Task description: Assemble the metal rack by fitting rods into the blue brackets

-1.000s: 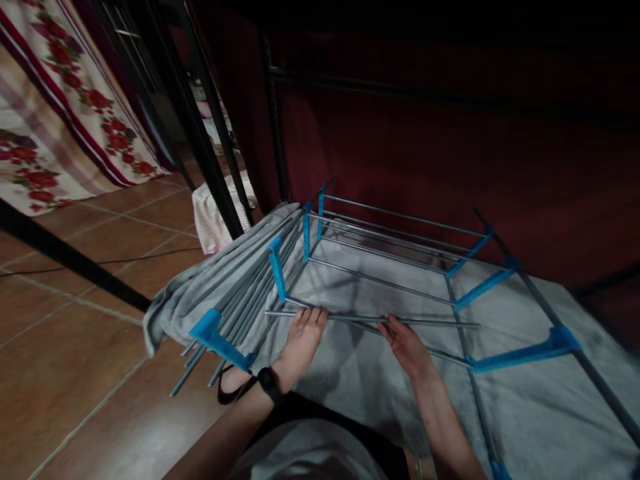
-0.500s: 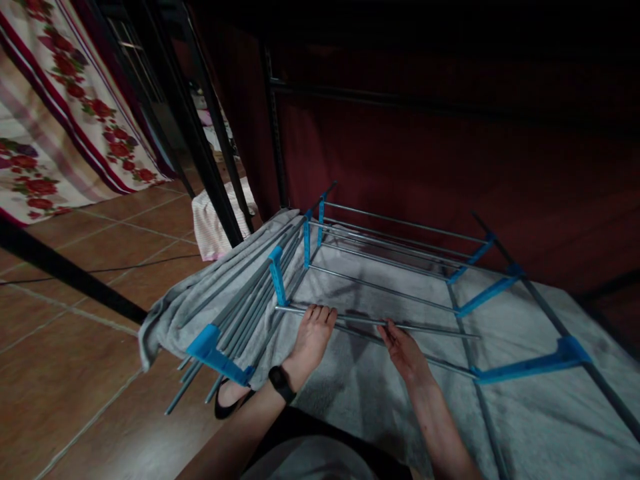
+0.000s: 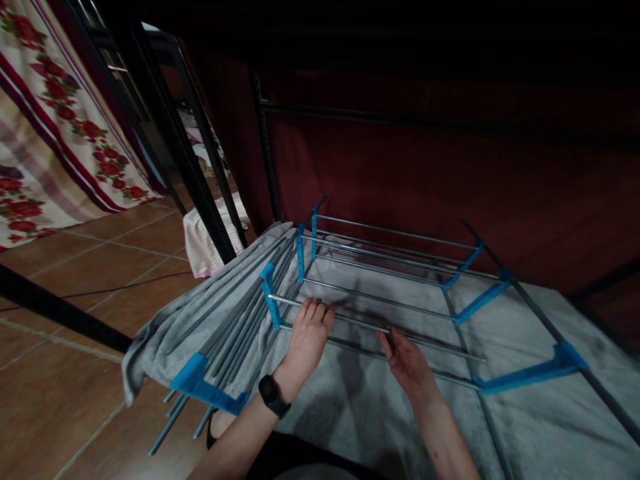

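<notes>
A loose grey metal tube (image 3: 357, 322) slants across a partly built rack of tubes and blue plastic brackets. My left hand (image 3: 311, 328) wraps over it from above, a black watch on the wrist. Farther right, the fingertips of my right hand (image 3: 407, 360) close on the same tube from below. The tube's left end overlaps a blue bracket (image 3: 271, 300) in view; whether it sits in a hole I cannot tell. Its right end lies free above the blanket, short of the right front bracket (image 3: 535, 371). A lower crossbar (image 3: 450, 379) runs beneath it between the brackets.
Several loose tubes (image 3: 239, 337) lie bundled at the left on the grey blanket (image 3: 350, 407), some jutting past its edge. Black bed-frame posts (image 3: 183, 153) rise at the left. Dark red cloth (image 3: 380, 173) hangs behind. A cable crosses the tiled floor (image 3: 65, 380).
The tube's left end has risen against the left bracket, while its right end has dipped and swung nearer me. Both hands keep their hold. The view has shifted slightly.
</notes>
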Action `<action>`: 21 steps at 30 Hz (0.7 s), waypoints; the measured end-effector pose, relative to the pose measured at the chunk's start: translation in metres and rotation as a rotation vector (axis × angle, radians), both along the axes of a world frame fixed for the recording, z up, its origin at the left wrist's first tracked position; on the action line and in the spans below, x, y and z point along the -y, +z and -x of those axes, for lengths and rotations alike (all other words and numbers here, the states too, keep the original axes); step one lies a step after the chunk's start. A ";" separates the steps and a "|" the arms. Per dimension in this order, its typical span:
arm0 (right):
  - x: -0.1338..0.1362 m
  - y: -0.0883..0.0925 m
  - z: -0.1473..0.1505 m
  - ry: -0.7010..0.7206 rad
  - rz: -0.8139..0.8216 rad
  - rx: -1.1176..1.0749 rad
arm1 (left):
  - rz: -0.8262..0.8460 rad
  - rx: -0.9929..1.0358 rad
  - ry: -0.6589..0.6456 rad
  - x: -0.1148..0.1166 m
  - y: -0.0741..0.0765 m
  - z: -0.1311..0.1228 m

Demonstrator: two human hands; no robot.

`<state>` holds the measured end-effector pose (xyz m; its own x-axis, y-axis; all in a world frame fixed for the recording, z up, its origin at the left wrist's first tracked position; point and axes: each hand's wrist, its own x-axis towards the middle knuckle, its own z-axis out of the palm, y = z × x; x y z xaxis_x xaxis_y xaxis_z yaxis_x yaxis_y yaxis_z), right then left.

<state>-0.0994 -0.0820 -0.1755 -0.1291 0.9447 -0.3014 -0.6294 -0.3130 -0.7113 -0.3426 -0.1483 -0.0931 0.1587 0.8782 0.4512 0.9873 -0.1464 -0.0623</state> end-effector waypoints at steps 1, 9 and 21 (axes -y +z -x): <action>0.001 0.004 0.001 -0.005 -0.007 0.014 | -0.011 0.000 -0.013 -0.001 0.006 0.000; 0.003 0.024 0.003 -0.022 0.046 -0.037 | -0.045 0.022 -0.033 -0.009 0.026 0.004; 0.011 0.045 0.006 -0.047 0.037 -0.108 | -0.059 0.007 -0.022 -0.008 0.031 0.008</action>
<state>-0.1053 -0.0931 -0.1309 -0.1183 0.9389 -0.3231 -0.7165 -0.3060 -0.6269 -0.3510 -0.1405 -0.0622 0.1741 0.8464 0.5033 0.9843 -0.1644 -0.0641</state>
